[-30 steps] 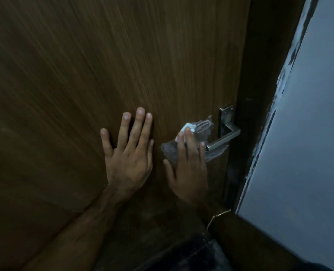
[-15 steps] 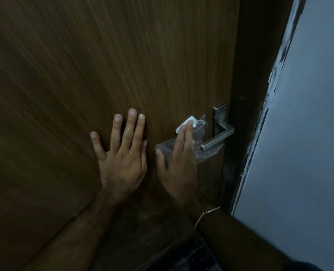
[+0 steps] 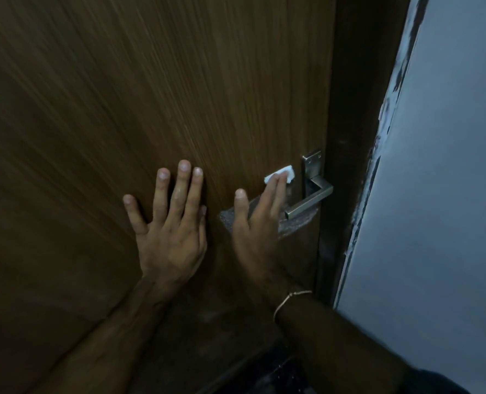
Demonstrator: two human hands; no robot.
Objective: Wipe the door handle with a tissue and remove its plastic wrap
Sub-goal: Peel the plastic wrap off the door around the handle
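A dark brown wooden door (image 3: 150,95) fills the dim view, with a grey-blue wall (image 3: 449,194) to its right.

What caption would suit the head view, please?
Left hand flat on door; right hand presses tissue beside handle.

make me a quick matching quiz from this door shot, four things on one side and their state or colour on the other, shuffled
Things:
1. left hand
2. right hand
3. door handle
4. plastic wrap

States:
A. silver metal, bare lever
B. flat on the door, fingers spread
C. crinkled, clear, beneath the lever
D. pressing a white tissue with straight fingers

Pairs: 1-B, 2-D, 3-A, 4-C
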